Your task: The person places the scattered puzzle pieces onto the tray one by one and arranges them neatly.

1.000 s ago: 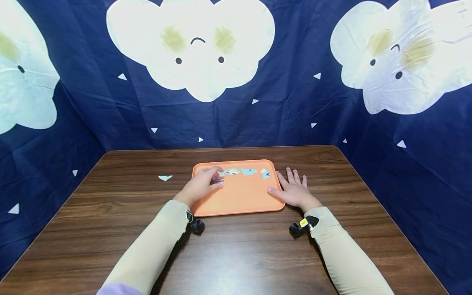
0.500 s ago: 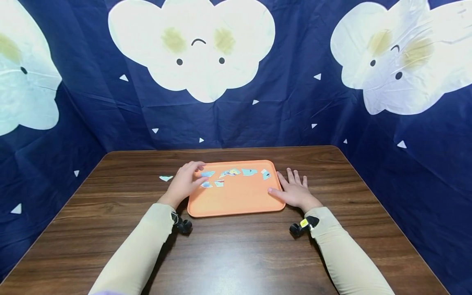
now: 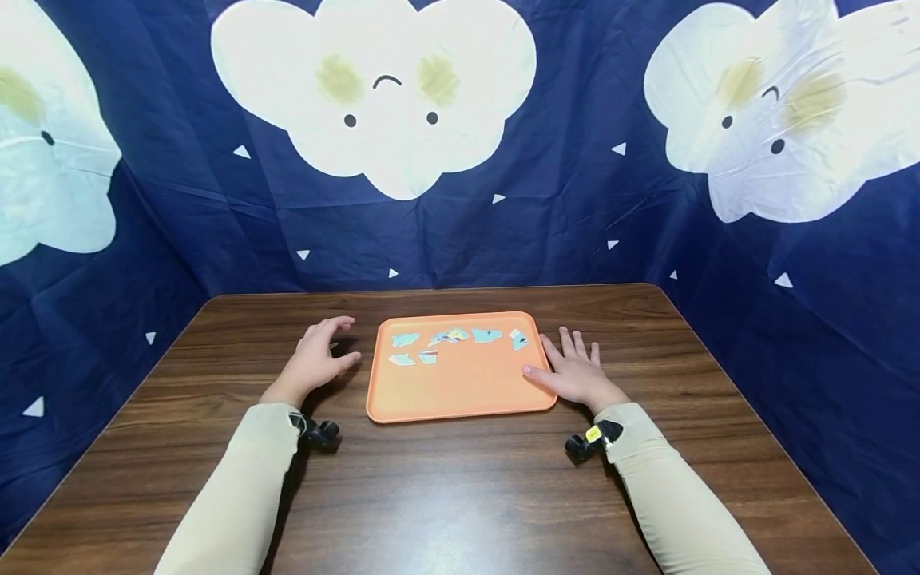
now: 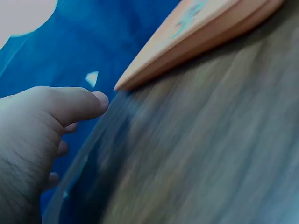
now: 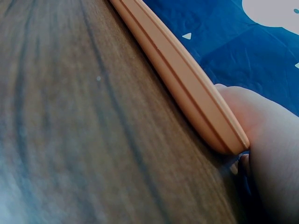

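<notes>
My left hand (image 3: pixel 313 361) hovers over the table left of the orange tray (image 3: pixel 474 395), thumb and fingers apart and loosely bent. A small pale sliver (image 3: pixel 334 345) shows in the gap by its fingers, where a light blue flat piece lies mostly hidden. On the tray lie several irregular flat printed pieces, light blue with coloured patches, including a yellow-marked piece (image 3: pixel 450 336) and a red-striped piece (image 3: pixel 427 357). At the tray's right edge, my right hand (image 3: pixel 575 377) rests with its thumb over the rim and its straight fingers spread on the table.
The brown wood-grain table (image 3: pixel 460 495) surrounds the tray. A dark blue curtain (image 3: pixel 446 247) with white clouds hangs behind the table and at its sides. A small black camera (image 3: pixel 319 435) sits on the left wrist, another camera (image 3: pixel 585 446) on the right.
My left hand has drawn back leftward from the tray to the spot of the loose piece, uncovering a blue piece at the tray's upper left. The right hand stays put.
</notes>
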`<state>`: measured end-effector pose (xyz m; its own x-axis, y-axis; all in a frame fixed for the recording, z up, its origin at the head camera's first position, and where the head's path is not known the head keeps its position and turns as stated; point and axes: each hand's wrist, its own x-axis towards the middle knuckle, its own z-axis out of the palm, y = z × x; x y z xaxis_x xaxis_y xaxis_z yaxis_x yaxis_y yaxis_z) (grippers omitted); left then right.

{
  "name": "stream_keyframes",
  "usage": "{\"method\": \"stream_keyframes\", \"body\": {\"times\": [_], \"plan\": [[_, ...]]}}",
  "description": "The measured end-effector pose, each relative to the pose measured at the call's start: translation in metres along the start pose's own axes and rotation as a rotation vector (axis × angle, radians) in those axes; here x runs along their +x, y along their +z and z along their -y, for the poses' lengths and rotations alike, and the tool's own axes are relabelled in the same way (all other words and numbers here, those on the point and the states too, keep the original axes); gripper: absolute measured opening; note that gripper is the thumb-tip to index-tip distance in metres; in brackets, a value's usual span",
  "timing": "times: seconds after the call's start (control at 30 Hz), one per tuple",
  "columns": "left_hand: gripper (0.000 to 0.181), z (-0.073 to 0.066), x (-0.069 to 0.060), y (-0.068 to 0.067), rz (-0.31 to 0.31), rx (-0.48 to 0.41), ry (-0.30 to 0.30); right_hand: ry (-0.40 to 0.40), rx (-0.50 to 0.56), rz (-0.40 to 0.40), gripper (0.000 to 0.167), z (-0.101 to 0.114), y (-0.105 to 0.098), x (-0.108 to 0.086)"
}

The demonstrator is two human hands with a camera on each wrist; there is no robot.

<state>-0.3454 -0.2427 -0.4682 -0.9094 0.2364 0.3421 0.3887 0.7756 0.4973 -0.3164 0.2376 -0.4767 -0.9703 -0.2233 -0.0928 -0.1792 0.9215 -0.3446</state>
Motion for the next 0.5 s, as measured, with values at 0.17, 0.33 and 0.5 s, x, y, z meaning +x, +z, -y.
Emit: {"method": "stream_keyframes", "body": {"times": [0.17,0.33,0.5], "plan": [[0.062,0.021,-0.007,-0.004,0.000,-0.049,-0.080,0.006,-0.011,0.006,0.098,0.000,0.000,0.000],[0.056,0.031,-0.011,-0.005,-0.025,-0.076,-0.105,0.013,-0.017,0.010,0.097,0.000,0.002,0.002],[0.049,0.035,-0.011,-0.004,-0.046,-0.056,-0.084,0.015,-0.014,0.006,0.098,0.000,0.000,0.001]]}}
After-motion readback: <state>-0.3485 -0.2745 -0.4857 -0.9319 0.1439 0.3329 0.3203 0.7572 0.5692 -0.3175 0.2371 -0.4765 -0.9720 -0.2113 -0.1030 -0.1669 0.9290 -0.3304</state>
